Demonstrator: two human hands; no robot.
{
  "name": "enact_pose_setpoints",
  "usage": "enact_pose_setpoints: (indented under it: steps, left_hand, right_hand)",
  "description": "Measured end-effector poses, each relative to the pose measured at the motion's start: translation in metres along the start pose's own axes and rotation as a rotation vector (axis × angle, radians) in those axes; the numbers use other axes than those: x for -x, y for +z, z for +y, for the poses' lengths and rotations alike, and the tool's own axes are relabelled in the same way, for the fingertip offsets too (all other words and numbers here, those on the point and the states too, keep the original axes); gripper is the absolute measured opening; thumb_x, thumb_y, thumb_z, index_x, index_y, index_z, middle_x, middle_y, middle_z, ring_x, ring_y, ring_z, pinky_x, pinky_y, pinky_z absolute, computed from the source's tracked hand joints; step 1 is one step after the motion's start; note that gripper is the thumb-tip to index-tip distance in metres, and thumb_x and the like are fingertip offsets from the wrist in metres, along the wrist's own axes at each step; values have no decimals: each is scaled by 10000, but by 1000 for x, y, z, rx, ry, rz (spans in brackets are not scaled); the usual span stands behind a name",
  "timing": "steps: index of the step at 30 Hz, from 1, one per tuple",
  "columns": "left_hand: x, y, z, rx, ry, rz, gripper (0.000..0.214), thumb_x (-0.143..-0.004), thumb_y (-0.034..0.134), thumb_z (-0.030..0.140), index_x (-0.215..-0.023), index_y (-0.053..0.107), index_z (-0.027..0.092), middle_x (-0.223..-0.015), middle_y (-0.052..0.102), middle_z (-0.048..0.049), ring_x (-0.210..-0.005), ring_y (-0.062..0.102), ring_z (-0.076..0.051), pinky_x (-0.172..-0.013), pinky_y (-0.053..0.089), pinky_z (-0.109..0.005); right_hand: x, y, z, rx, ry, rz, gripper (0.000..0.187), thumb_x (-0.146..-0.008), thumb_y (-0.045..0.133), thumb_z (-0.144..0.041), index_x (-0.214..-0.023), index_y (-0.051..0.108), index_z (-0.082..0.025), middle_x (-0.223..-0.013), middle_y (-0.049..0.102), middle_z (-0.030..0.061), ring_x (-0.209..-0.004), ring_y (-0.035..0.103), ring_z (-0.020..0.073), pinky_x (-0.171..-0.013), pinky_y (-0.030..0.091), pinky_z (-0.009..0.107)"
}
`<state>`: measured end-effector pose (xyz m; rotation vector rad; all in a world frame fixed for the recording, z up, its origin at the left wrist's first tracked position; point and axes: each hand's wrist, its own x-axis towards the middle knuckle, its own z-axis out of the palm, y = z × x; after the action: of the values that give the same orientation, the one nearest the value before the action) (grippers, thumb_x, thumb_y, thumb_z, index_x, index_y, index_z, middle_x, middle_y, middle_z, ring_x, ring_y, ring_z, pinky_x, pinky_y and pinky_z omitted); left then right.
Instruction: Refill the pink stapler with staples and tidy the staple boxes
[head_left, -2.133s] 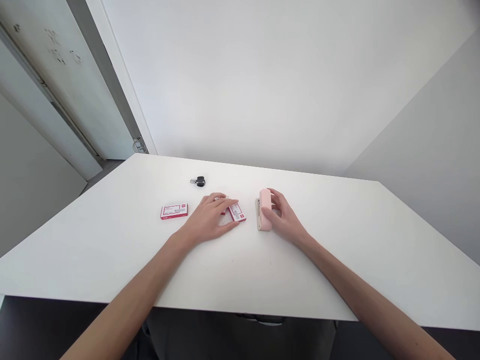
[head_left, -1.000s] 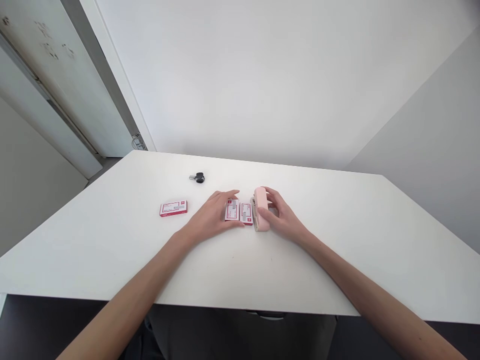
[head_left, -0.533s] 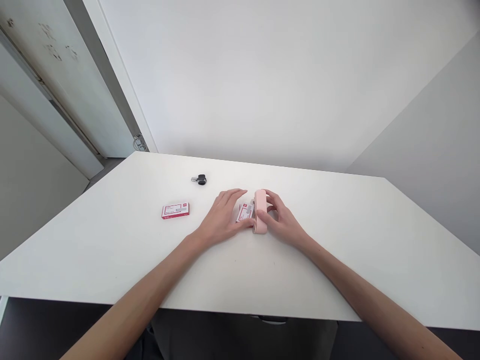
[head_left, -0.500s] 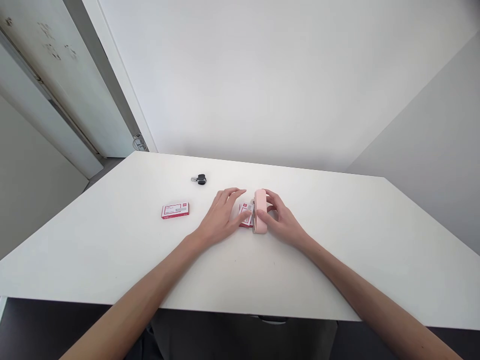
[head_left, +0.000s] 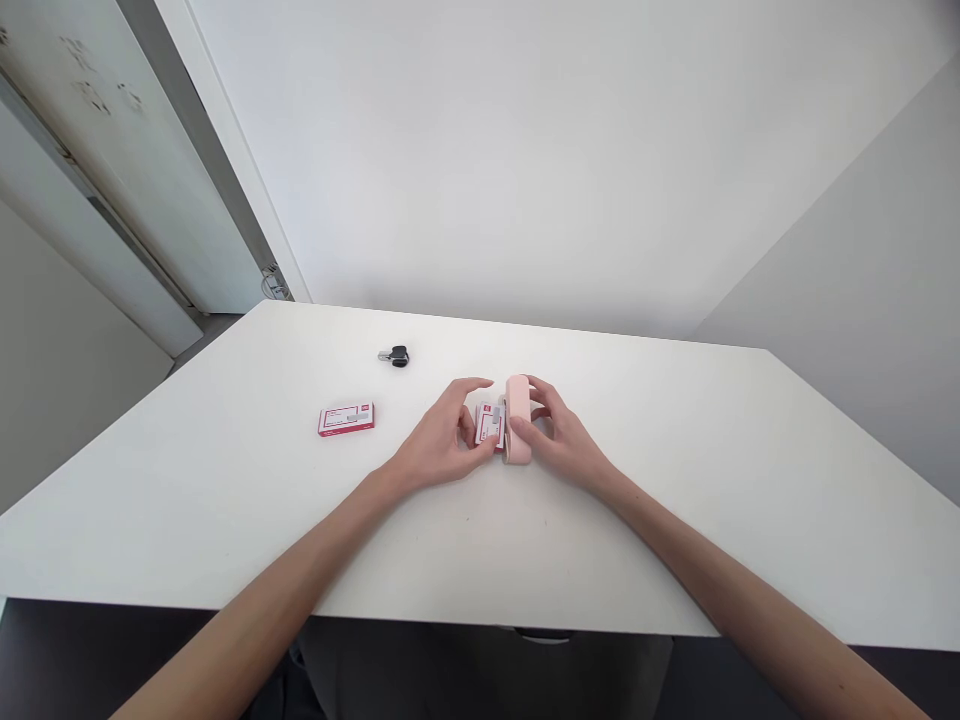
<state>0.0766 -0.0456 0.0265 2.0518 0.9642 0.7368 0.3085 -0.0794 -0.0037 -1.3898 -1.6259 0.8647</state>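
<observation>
My left hand (head_left: 442, 440) grips a small red-and-white box (head_left: 489, 424) between thumb and fingers, tilting it up off the white table (head_left: 225, 500). The box presses against the left side of a pink stapler (head_left: 517, 432). My right hand (head_left: 559, 440) is curled round the stapler from the right and holds it on the table. A second box may lie under the first, but my fingers hide that spot.
Another red-and-white box (head_left: 346, 419) lies flat to the left. A small black-and-silver clip (head_left: 395, 355) sits further back. A door frame (head_left: 217, 170) stands beyond the table's far left corner.
My left hand slid the two boxes rightwards up against the stapler, then closed on one and tilted it up. My right hand stayed on the stapler, which shifted slightly left.
</observation>
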Motion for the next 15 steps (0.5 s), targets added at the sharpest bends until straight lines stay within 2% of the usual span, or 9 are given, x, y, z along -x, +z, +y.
enact_pose_setpoints:
  steps: [3,5,7,9,15]
  left_hand:
    - [0,-2,-3,-42,13,-23,753,-865,735,449,-1520,430,238,-958,665,-14,-821,656,-200,-742,534,-347]
    - [-1,-4,-7,-101,4,-53,826,-848,764,510,-1551,415,253,-1132,700,-61,-863,656,-207,-764,539,-359]
    - [-2,-7,-10,-162,-2,-83,902,-831,778,578,-1589,381,289,-1341,678,-87,-861,642,-200,-783,542,-372]
    - [-3,-9,-11,-194,-4,-106,939,-832,769,623,-1613,339,331,-1473,633,-75,-830,620,-183,-791,543,-375]
    - [-4,-8,-12,-198,-36,-81,894,-838,765,628,-1591,374,347,-1454,645,-38,-841,635,-174,-805,545,-360]
  right_hand:
    - [-1,0,0,-5,-21,5,690,-986,632,-609,-1566,414,-306,-1510,607,134,-1215,656,298,-1048,538,501]
    - [-1,0,1,-10,-23,2,685,-989,632,-598,-1567,412,-303,-1515,606,135,-1229,653,299,-1052,536,502]
    - [0,0,1,-9,-27,3,682,-991,632,-589,-1569,411,-301,-1515,608,136,-1247,647,302,-1054,535,503]
    - [0,-1,1,-1,-30,4,679,-993,628,-586,-1570,412,-299,-1508,616,137,-1259,643,306,-1051,537,504]
    - [0,-1,2,1,-15,-5,695,-990,624,-606,-1578,406,-307,-1522,608,139,-1189,674,293,-1029,551,501]
